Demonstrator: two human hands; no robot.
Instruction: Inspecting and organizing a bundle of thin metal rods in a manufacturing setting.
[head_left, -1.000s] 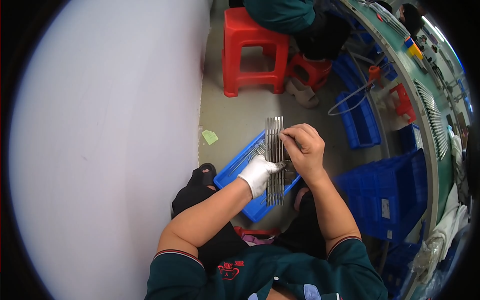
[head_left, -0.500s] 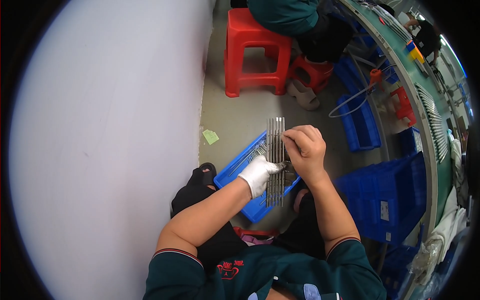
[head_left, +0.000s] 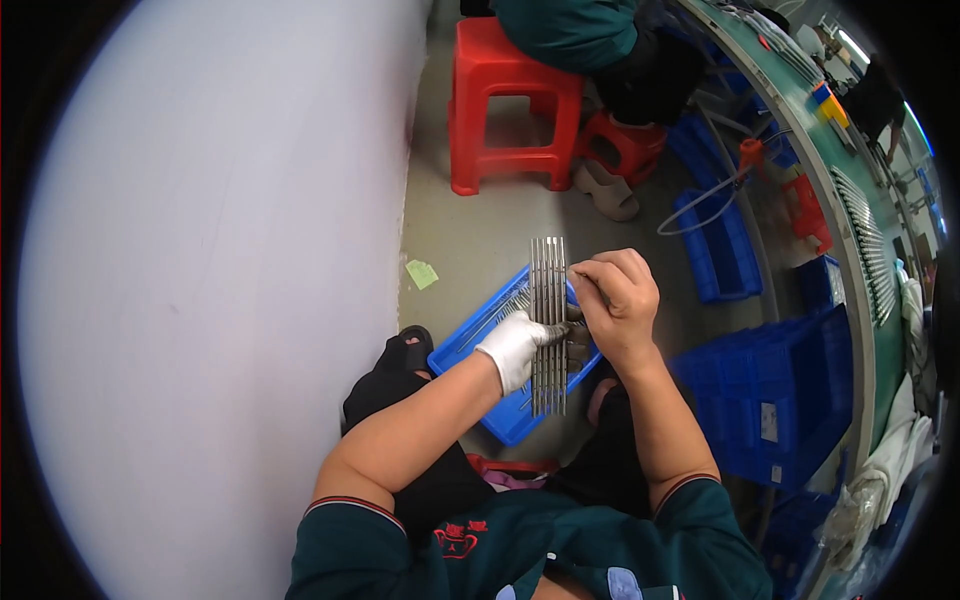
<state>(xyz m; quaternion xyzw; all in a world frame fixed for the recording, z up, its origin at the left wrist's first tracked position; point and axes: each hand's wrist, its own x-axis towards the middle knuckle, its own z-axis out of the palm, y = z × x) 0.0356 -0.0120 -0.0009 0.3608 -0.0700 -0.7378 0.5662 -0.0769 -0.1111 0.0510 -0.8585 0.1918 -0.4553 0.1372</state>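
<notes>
In my left hand (head_left: 515, 348), which wears a white glove with darkened fingertips, is a row of several slim metal rods (head_left: 548, 290). They stand side by side, lengthwise away from me, with the thumb across them and the fingers behind. My bare right hand (head_left: 621, 305) is closed in a pinch just right of the rods' upper part. Whatever its fingertips hold, if anything, is too small to make out. Under both hands a blue tray (head_left: 508, 432) sits on the floor between my legs, with more metal pieces (head_left: 510, 306) in it.
A white wall (head_left: 220, 280) runs along the left. Ahead, a person sits on a red stool (head_left: 515, 100). At right stand blue crates (head_left: 760, 390) under a long green-topped bench (head_left: 835, 150), which carries rows of metal rods (head_left: 868, 245). A green paper scrap (head_left: 422, 274) lies on the floor.
My right hand has shifted slightly right, so a small gap now shows between its fingertips and the rods. The left hand and the rods are almost where they were.
</notes>
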